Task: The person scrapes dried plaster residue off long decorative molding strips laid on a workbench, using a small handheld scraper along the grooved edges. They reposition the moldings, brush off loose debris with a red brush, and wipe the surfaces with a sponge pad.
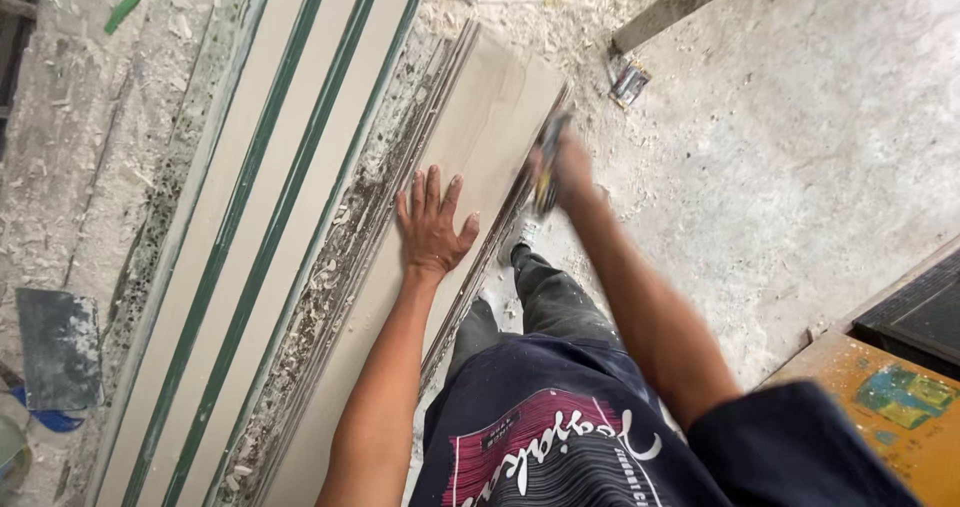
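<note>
My left hand point(432, 225) lies flat, fingers spread, on the top of a stack of long pale wooden boards point(480, 117) that runs diagonally across the floor. My right hand point(566, 165) is closed around a small dark and yellow tool point(546, 157), blurred, held against the right edge of that stack. My legs in dark trousers stand beside the boards.
Long cream panels with green stripes point(270, 217) lie left of the stack. Wood shavings cover the floor. A grey trowel point(58, 347) lies at far left, a small object point(629, 83) on the concrete floor point(800, 147), and a yellow-painted surface point(890, 407) at lower right.
</note>
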